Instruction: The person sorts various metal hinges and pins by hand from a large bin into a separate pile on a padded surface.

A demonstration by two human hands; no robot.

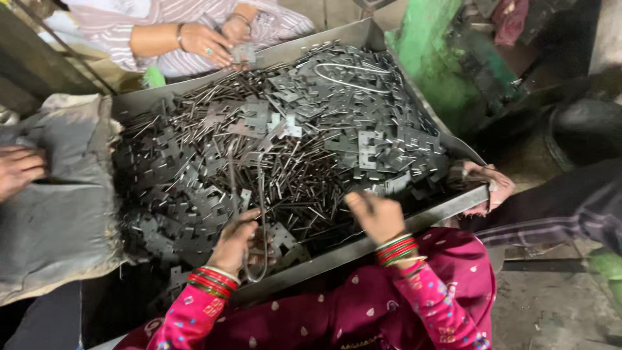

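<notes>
A big metal tray (363, 243) holds a heap of flat grey hinge plates (363, 136) and thin dark pins (214, 97). My left hand (234, 241) rests at the tray's near edge, closed on a long bent wire loop (261, 214) strung with hinge plates. My right hand (376, 215) reaches into the pile of pins and plates, fingers curled; what it holds I cannot tell. Both my wrists wear red and green bangles and pink patterned sleeves.
Across the tray a person in a striped top works with both hands (217, 40) on a plate. Another person's hand (19, 170) rests on a grey sack (61, 188) at the left. A third hand (489, 185) grips the tray's right corner. A green machine (434, 58) stands at the back right.
</notes>
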